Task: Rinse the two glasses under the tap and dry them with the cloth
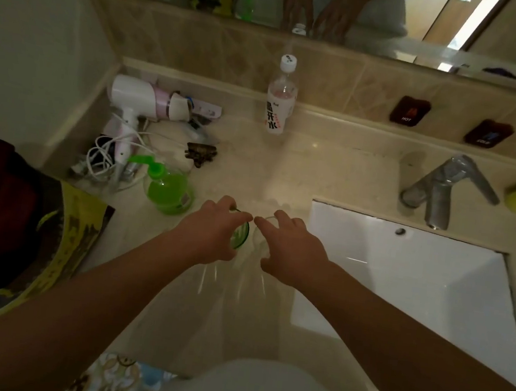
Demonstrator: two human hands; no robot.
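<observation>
While both hands reach down on counter [286, 166], each takes one glass. Left hand [212, 235] curls round green glass [241, 234], fingers over rim. Right hand [289, 248] curls over clear glass [259, 239]; grip looks loose, hard to tell. Glasses sit side by side, almost touching, between hands. Tap [442, 192] and sink [402, 278] off to right of right hand, no water running. Cloth not seen. Risk: glasses knock together when lifted. Clear glass may slip from top-only hold.
</observation>
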